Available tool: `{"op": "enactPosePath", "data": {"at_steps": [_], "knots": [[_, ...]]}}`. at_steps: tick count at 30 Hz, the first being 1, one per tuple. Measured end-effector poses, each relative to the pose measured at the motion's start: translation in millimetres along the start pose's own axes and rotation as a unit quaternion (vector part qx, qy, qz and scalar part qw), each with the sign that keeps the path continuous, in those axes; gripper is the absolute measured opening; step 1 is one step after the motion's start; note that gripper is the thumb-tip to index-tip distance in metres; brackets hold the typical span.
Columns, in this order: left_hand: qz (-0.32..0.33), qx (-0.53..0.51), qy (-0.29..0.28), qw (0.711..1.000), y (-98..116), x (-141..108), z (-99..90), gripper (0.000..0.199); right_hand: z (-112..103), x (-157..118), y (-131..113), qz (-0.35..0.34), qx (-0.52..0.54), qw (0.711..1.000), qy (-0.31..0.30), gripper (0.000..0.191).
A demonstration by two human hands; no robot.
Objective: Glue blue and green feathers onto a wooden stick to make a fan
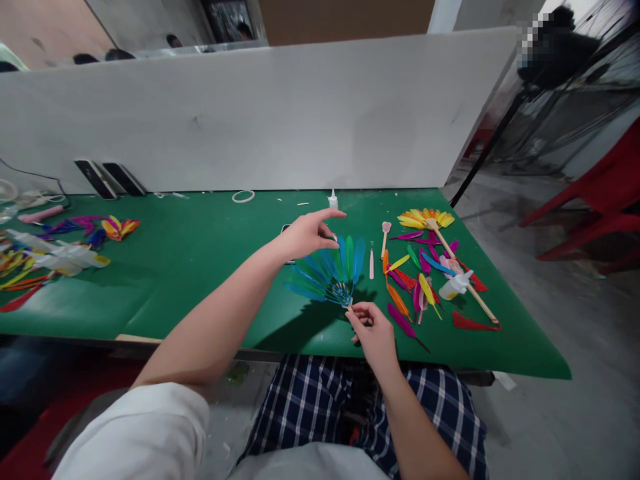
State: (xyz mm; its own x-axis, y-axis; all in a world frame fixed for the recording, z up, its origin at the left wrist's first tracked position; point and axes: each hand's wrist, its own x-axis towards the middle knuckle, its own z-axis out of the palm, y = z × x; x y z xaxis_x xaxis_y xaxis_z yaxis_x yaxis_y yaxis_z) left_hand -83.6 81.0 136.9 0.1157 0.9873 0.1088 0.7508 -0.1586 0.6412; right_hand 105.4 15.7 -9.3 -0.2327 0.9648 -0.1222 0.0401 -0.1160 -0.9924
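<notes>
A fan of blue and green feathers (323,268) is held above the table, its feathers spread out and upward from a short light handle. My right hand (374,328) pinches that handle at the base between thumb and fingers. Over the feather tips is my left hand (306,237), thumb and index finger apart, nothing visible between them. Its thumb comes close to a blue feather; I cannot tell whether they touch. To the right lie loose coloured feathers (400,301), pink-handled tweezers (371,263) and a small stick with a pink top (385,233).
A yellow feather fan (425,219) with a long wooden handle lies at the right, beside a white glue bottle (456,285). Another small bottle (333,199) stands behind my left hand. More feathers and bottles (65,259) lie far left. A white partition (280,117) borders the green table (200,267).
</notes>
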Motion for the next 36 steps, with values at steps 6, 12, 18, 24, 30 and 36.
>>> {"op": "enactPosePath", "data": {"at_steps": [6, 12, 18, 24, 30, 36], "knots": [[-0.014, -0.001, 0.002, 1.0, 0, 0, 0.1, 0.055, 0, 0, 0, -0.006, 0.005, 1.0, 0.001, 0.028], [-0.024, -0.028, 0.01, 0.999, -1, -1, 1.1, 0.053, -1, -1, 0, -0.006, 0.006, 1.0, -0.003, 0.028], [-0.025, -0.083, 0.037, 0.996, 1, -6, -0.9, 0.05, -2, 0, 0, 0.001, 0.017, 1.0, 0.0, 0.029], [-0.007, -0.191, 0.356, 0.915, -22, -37, -7.8, 0.037, -3, -1, -4, 0.002, 0.024, 1.0, 0.013, 0.029], [-0.172, -0.303, 0.408, 0.844, -79, -55, 62.0, 0.026, -3, 1, -9, 0.001, 0.061, 0.998, 0.029, 0.027], [-0.173, -0.313, 0.334, 0.872, -87, -54, 102.1, 0.008, 0, 3, -6, 0.01, 0.094, 0.995, 0.032, 0.027]]}}
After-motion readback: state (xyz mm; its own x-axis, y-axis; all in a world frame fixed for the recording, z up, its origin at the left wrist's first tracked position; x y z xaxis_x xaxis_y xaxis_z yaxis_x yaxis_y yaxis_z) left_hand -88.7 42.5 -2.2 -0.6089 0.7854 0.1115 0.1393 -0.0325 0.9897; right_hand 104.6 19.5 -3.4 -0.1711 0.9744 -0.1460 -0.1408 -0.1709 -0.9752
